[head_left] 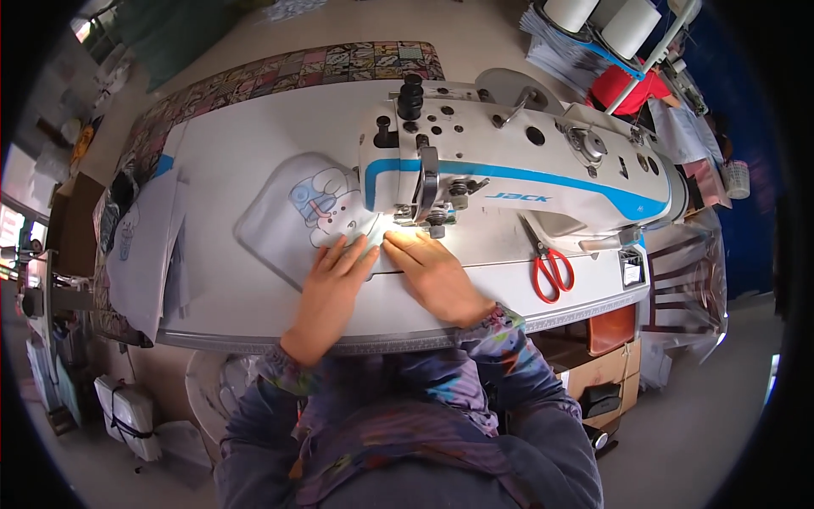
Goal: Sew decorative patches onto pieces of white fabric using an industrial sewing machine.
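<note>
A pale grey piece of fabric (pixel 275 216) with a cartoon animal print lies flat on the white sewing table, its right edge reaching under the head of a white and blue sewing machine (pixel 509 165). My left hand (pixel 337 276) rests flat on the fabric's near right part, fingers stretched toward the needle area. Just right of it, my right hand (pixel 432 276) lies with fingers extended, fingertips close to the lit presser foot (pixel 415 222). The right fingertips are near the cloth's edge; the needle itself is hidden by the machine head and glare.
Red-handled scissors (pixel 553 273) lie right of my right hand, blades under the machine arm. More printed fabric pieces (pixel 140 254) hang over the table's left end. White thread cones (pixel 629 27) stand at the back right, near another person in red (pixel 629 87). A wooden chair (pixel 682 284) stands right.
</note>
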Tool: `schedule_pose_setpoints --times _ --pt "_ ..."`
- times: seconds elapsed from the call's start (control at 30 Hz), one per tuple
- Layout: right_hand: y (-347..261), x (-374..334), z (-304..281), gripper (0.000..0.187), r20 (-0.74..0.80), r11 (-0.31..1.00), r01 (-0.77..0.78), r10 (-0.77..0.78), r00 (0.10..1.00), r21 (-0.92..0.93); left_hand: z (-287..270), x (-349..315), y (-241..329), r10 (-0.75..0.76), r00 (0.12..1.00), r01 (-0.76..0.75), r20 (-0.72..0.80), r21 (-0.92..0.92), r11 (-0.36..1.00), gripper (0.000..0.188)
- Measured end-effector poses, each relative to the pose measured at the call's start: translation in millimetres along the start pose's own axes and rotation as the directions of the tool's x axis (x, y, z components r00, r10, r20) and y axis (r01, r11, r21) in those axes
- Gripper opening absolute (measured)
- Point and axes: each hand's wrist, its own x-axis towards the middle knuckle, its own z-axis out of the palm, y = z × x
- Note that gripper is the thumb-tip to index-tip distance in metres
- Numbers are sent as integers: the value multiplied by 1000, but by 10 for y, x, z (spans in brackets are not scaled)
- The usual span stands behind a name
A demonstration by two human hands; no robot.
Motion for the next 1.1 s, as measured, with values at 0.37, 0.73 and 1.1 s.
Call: schedule_pose_setpoints --times 0.37,0.73,1.1 --pt "29 -19 -23 44 -180 990 31 -5 984 139 17 -88 245 -62 998 58 0 -334 941 39" --pt "12 -47 -39 38 -183 999 -10 18 983 48 132 126 -161 -92 948 -34 -305 -384 923 29" --pt "68 52 63 52 -125 964 -151 126 984 -218 -904 -974 -1921 -365 609 684 -705 233 692 25"
